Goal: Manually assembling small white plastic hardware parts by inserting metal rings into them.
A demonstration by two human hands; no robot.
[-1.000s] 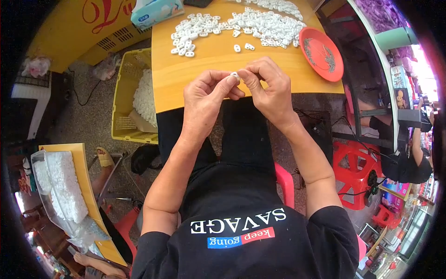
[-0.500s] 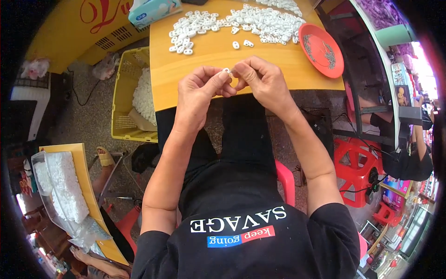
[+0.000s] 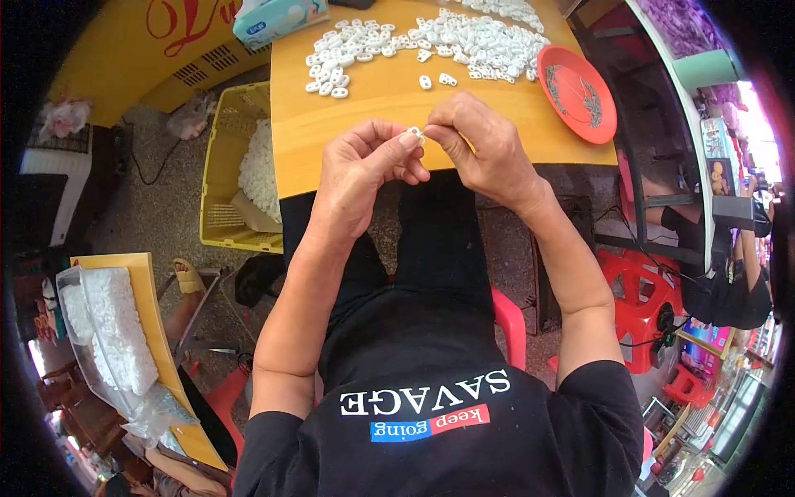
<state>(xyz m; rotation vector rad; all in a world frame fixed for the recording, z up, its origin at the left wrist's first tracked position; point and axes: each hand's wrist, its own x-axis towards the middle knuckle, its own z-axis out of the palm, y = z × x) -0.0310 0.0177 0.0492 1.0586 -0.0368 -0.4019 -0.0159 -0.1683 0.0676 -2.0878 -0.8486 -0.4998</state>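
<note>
A small white plastic piece (image 3: 415, 133) is pinched between the left hand (image 3: 362, 178) and right hand (image 3: 479, 147), brought together over the table (image 3: 373, 124) edge. Since a second ago, little has shifted; possibly two parts are being pressed together.

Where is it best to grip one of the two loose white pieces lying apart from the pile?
Probably pinch the loose piece across its short sides, from above: it lies flat on the table, with free space around it and the pile behind.
</note>
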